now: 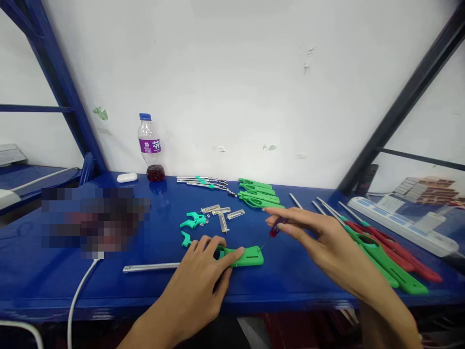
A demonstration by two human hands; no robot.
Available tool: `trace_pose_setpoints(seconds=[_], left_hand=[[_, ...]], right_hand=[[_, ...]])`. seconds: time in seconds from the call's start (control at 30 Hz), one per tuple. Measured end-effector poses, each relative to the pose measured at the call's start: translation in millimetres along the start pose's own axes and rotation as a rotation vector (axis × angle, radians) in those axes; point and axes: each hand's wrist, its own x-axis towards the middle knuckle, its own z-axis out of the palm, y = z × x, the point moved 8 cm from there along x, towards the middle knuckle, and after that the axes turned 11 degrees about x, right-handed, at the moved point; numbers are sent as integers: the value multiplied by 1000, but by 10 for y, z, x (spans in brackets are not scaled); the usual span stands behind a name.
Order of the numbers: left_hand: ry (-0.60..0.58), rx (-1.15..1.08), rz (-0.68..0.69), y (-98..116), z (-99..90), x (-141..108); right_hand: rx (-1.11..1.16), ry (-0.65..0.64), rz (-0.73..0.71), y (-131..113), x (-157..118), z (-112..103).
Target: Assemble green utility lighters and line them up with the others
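2 hands (203,266) w/ green lighter (250,257), blue tabletop (152,286), white wall (232,87) behind.

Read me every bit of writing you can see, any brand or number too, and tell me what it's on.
"芬", on the purple label of the bottle; the character after it is cut off by the bottle's curve.
Smaller print on that label: too small to read.
Marks near the end of the metal tube: too small to read.
No number is legible.
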Motion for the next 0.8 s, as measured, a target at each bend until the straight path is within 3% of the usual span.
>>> trace_pose_setpoints(seconds=[0.37,0.6,0.73,0.8], left_hand=[[18,3,8,-4,21,5],[26,10,14,-5,3,-12],[28,30,15,-15,15,1],[47,52,16,-25,11,4]], right_hand=[[-56,143,-13,-66,87,78],[-112,272,56,-65,37,-89],[-51,456,109,116,25,-291],[-61,462,155,299,63,-298]])
